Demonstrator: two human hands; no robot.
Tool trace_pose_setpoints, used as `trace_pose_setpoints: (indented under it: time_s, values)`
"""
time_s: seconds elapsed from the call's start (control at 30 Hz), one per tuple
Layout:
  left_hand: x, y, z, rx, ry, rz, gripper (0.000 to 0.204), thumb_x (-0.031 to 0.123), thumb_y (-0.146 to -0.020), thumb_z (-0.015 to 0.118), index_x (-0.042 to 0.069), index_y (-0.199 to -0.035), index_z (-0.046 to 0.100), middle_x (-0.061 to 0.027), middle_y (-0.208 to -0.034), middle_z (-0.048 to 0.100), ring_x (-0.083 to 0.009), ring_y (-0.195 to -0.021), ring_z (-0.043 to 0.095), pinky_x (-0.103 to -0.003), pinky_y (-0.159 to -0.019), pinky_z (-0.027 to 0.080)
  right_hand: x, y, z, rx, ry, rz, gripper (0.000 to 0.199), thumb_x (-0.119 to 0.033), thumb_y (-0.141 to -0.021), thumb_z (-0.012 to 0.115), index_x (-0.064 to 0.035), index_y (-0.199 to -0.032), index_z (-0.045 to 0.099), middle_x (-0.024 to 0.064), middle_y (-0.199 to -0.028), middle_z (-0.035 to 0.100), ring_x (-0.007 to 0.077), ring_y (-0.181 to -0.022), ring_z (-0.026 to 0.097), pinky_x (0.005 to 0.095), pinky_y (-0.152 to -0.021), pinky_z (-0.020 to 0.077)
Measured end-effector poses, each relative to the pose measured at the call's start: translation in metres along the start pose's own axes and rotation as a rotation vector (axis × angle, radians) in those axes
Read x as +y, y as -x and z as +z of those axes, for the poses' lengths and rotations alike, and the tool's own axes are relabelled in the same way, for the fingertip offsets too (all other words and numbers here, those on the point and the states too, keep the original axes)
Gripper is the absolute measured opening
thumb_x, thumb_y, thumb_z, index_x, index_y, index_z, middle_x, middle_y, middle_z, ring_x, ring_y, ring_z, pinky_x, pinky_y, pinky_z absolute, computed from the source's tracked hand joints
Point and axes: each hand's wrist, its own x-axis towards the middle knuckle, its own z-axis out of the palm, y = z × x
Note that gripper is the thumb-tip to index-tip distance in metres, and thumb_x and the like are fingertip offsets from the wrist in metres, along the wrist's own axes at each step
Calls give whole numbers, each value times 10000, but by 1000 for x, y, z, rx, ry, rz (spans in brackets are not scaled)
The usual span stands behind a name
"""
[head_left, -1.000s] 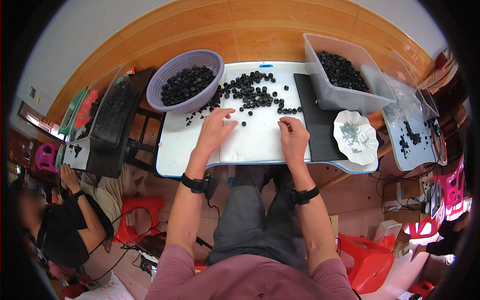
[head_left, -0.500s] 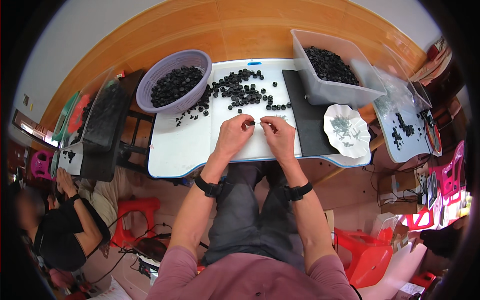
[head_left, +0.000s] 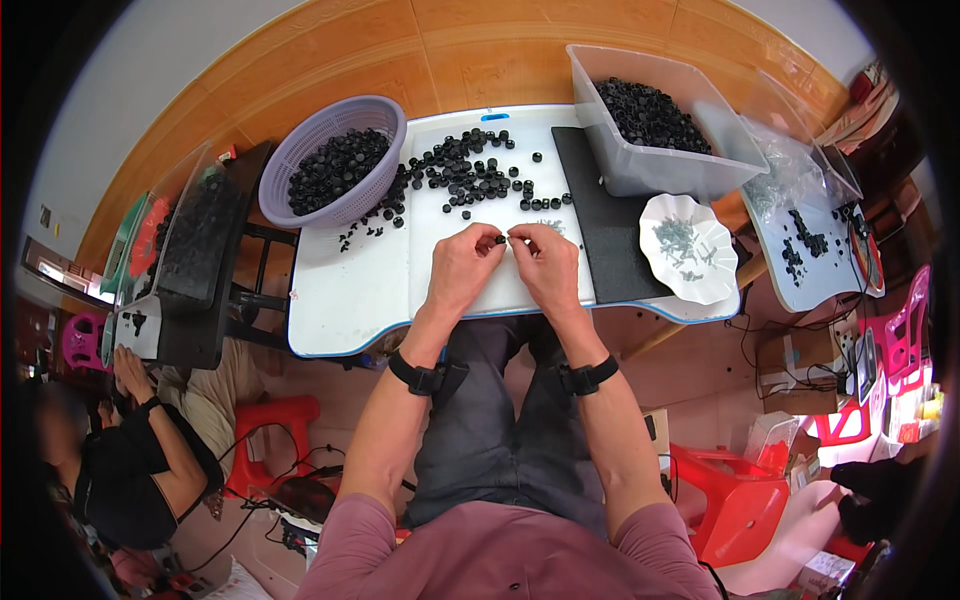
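Note:
Over the near middle of the white table (head_left: 345, 310), my left hand (head_left: 465, 265) pinches a small round black cap (head_left: 500, 239) between thumb and fingertips. Close against it, my right hand (head_left: 547, 265) has its thumb and forefinger pressed together at the cap's side; whatever they grip is too small to make out. Beyond both hands lies a loose group of similar black caps (head_left: 480, 180), some set in a short row. Small clear pieces (head_left: 548, 226) lie on the table just behind my right hand.
A purple basket (head_left: 272, 190) of black caps stands at left. At right are a clear bin (head_left: 660, 180) of black parts, a black mat (head_left: 612, 270) and a white scalloped dish (head_left: 708, 290) with small clear pieces. Another person (head_left: 140, 440) sits at far left.
My hands have come together, the right fingertips now meeting the black cap. The view has shifted slightly, so the table things appear a little higher and further left.

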Motion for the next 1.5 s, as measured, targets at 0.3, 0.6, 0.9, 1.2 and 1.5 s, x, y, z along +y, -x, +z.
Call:
trace_pose_setpoints:
  time_s: [0.3,0.6,0.9,1.2,1.5]
  values:
    - [2,1,0,-24,-37,10,207,97,-860,769,2,-1042,746,-125,-865,772,-196,-776,758,-301,-734,604,3,1,1,14,80,-65,79,-59,-864,728,-42,-941,736,115,-884,736,267,-694,709,354,-644,562]
    - [-2,1,2,-4,-30,23,198,94,-860,768,8,-1037,747,-129,-860,771,-203,-769,759,-308,-730,604,2,2,2,3,65,-38,73,-62,-866,726,-44,-936,736,116,-886,733,272,-703,710,362,-650,563]
    - [-8,6,3,53,71,-15,193,83,-854,787,11,-1030,753,-107,-851,773,-169,-765,752,-286,-719,592,-5,1,1,-74,69,-55,103,-64,-860,742,-42,-961,747,109,-896,738,268,-728,707,361,-661,557]
    - [-7,7,2,63,145,-66,185,65,-851,795,8,-1023,758,-96,-871,782,-146,-796,754,-276,-741,595,-3,1,1,-16,80,-149,88,-48,-859,740,-42,-946,752,109,-862,734,277,-713,708,350,-658,561]
    - [-10,5,-1,41,245,-132,211,64,-880,785,9,-1078,740,-79,-924,780,-119,-843,737,-261,-781,585,-9,-1,-1,-38,35,-164,96,-31,-869,721,-37,-959,755,110,-901,737,271,-762,716,343,-665,558]
